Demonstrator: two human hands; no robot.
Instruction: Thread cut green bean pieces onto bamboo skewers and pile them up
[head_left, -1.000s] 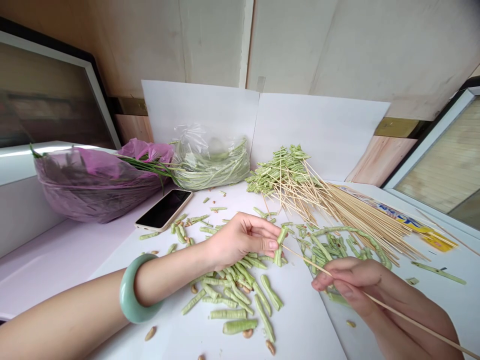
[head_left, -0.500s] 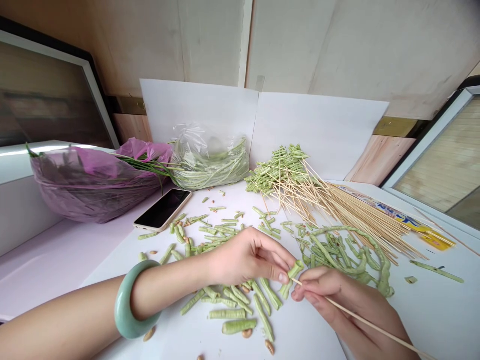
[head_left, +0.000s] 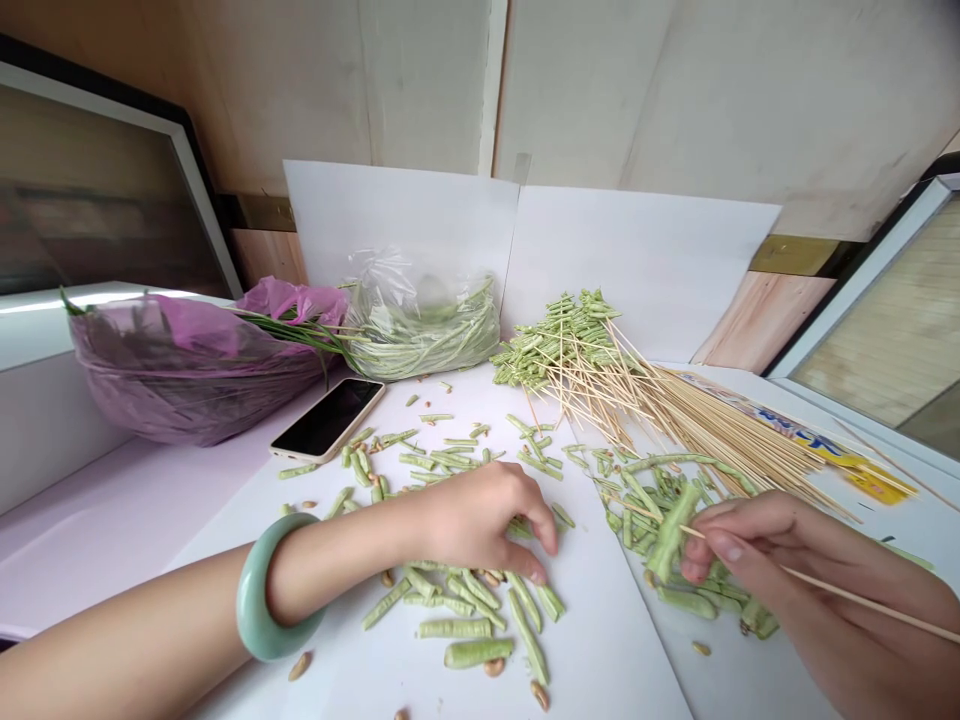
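Note:
My right hand [head_left: 832,600] pinches a thin bamboo skewer [head_left: 877,603] near its tip. A pale green piece of long bean [head_left: 673,535] is threaded crosswise on the skewer's end, just beyond my fingertips. My left hand [head_left: 499,520], below a jade-green bangle [head_left: 259,590], hovers low over cut bean pieces [head_left: 454,628] scattered on white paper. Its thumb and forefinger are curved and apart, with nothing visible between them. Behind my right hand lies a heap of bean scraps [head_left: 694,602], partly covered by the hand and the threaded piece.
Many bamboo skewers [head_left: 720,430] lie at the back right, several bearing bean pieces [head_left: 570,325], beside a yellow and blue wrapper [head_left: 874,480]. A clear bag of long beans [head_left: 424,335], a purple bag [head_left: 187,390] and a phone [head_left: 326,420] are at the back left. Loose seeds [head_left: 540,695] dot the paper.
My left hand has let go of the bean piece and dropped slightly leftward over the cut pieces. My right hand has carried the skewer, with the bean piece on it, to the right.

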